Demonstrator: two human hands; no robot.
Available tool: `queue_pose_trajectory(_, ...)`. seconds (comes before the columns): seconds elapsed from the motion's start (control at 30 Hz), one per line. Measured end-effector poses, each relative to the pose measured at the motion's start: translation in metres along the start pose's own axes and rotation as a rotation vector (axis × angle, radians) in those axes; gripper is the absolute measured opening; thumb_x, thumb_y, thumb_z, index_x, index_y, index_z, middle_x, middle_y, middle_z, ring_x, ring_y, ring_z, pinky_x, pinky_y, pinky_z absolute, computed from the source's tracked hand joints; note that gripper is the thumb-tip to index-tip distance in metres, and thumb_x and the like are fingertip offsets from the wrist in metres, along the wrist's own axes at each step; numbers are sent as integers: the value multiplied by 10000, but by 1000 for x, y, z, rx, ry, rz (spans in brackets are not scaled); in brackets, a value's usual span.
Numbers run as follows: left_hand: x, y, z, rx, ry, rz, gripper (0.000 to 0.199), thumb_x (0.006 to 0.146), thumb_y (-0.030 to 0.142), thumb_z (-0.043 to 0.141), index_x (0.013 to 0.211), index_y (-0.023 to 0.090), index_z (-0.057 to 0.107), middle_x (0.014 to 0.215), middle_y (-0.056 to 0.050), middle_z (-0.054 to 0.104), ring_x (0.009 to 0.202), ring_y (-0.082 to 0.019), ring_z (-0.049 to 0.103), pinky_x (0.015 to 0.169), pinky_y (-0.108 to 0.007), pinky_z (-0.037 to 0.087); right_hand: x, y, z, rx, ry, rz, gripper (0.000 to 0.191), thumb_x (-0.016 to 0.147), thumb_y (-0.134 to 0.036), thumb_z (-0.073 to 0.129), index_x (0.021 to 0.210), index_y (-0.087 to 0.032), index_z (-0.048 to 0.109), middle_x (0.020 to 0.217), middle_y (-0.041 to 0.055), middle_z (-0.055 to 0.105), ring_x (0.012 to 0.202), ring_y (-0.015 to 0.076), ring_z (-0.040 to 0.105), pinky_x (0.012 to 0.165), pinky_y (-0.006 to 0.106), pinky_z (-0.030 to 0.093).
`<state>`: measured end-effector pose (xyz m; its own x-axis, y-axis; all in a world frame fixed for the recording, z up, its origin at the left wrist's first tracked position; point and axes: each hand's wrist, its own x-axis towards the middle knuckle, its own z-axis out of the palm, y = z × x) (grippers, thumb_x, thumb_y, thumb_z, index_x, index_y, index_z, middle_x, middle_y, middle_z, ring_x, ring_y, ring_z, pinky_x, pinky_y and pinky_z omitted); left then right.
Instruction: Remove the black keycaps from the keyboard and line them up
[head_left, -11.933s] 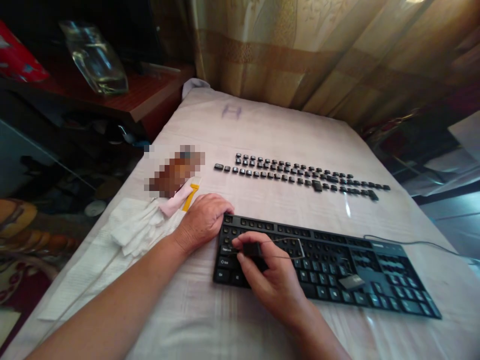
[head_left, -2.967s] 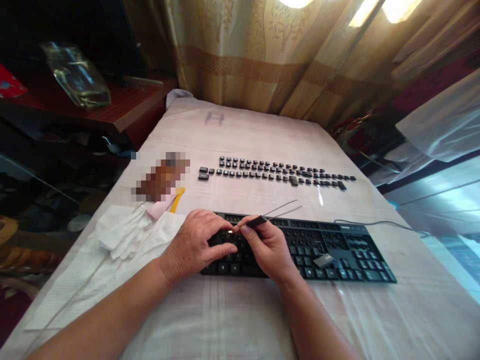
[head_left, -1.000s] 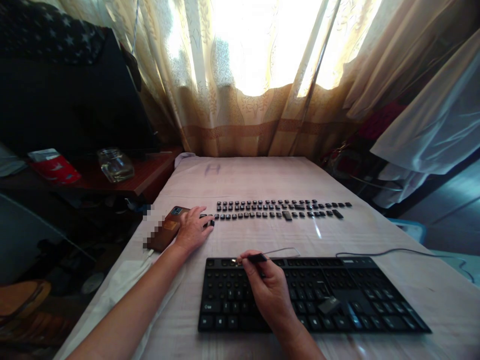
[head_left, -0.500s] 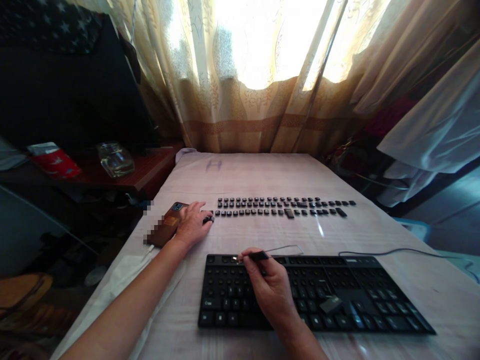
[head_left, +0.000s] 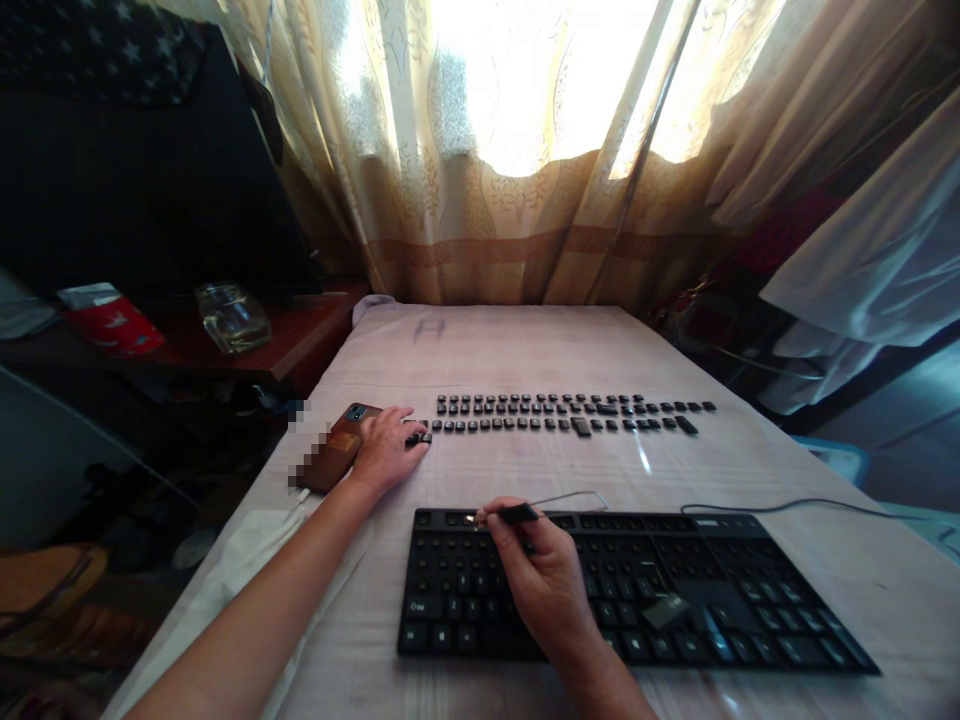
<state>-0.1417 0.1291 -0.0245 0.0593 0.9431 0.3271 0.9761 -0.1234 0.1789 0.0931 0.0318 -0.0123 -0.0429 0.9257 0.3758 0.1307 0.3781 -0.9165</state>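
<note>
Pale cloth (head_left: pixel 510 355): spread before a patterned curtain (head_left: pixel 465 220); I make out a purple mark (head_left: pixel 429 330) like an H.
Keyboard (head_left: pixel 624 588): black, on the near side; its pale logo and most key legends are too small for me to read.
Right hand (head_left: pixel 541 575): over the keyboard, thumb and finger closed on a black-handled tool (head_left: pixel 519 513) with a wire loop.
Left hand (head_left: pixel 384 452): beside the brown phone (head_left: pixel 328 465), fingertips at the left end of the loose keycaps (head_left: pixel 580 427); whether it pinches one, I cannot tell.
</note>
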Motion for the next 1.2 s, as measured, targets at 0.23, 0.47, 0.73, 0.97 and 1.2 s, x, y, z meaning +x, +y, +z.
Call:
queue_pose_trajectory(0.23,0,1,-4,-7,10,4,172,779,257,660,933,271,734,1275,-87,665,1251,-312,530,1022,-515,361,0,3,1,18,26,32,164,882,-315,622,925,-201,733,819,57,765,739,210,726,682,297,570)
queue_pose_trajectory(0.47,-17,6,-16,-46,17,4,202,829,282,607,995,277,722,1289,-57,667,1275,-301,515,1041,-507,346,5,4,-7,32,78,139,232,847,-390,630,853,-182,734,722,45,729,639,179,664,600,271,523)
queue_pose_trajectory(0.73,-77,20,-28,-227,170,142,243,928,331,492,973,252,718,1067,-42,760,1073,-239,644,989,-424,410,5,5,-11,15,-148,188,195,851,-353,619,891,-190,718,769,31,725,695,180,660,659,275,513)
queue_pose_trajectory(0.97,-96,17,-25,-285,117,126,285,945,342,467,1011,226,719,990,-58,763,958,-234,670,905,-403,455,7,-4,-18,-106,-472,55,117,885,-229,599,856,-219,711,834,4,723,794,167,669,763,270,502)
queue_pose_trajectory(1.2,-94,17,-22,-302,25,172,288,956,362,478,1010,231,728,909,-40,770,881,-218,675,849,-388,450,5,-2,-16,-213,-558,-36,125,919,-196,580,883,-218,698,880,10,723,822,160,673,772,264,511)
